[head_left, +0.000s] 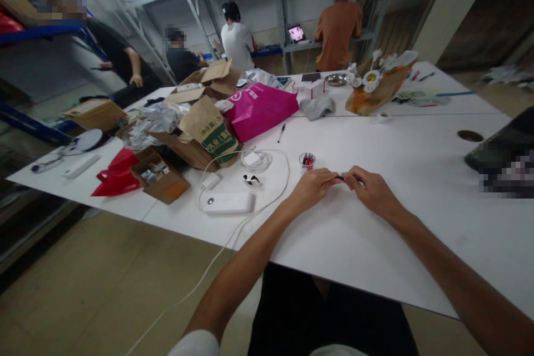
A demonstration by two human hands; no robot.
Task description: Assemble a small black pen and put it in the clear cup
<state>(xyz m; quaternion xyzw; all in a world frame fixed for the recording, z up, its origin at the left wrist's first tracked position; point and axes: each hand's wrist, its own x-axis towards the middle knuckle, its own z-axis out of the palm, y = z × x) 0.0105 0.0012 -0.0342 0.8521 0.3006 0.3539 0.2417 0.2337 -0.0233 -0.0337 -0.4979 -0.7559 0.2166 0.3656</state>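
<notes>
My left hand [312, 186] and my right hand [370, 189] rest on the white table [417, 200], their fingertips meeting. Both are closed in a pinch on a small dark object [341, 178] held between them; it is too small to name. Just beyond the left hand stands a small clear cup [307, 161] with red and dark bits in it. To the left lie a white power bank [228, 202], a white charger with a coiled cable [255, 160] and a small black-and-white item [251, 179].
Torn cardboard boxes [200, 128], a pink bag [258, 108], a red bag [117, 175] and a black pen [281, 133] crowd the table's left and middle. A round cable hole [469, 136] lies at the right. Several people work at shelves behind the table.
</notes>
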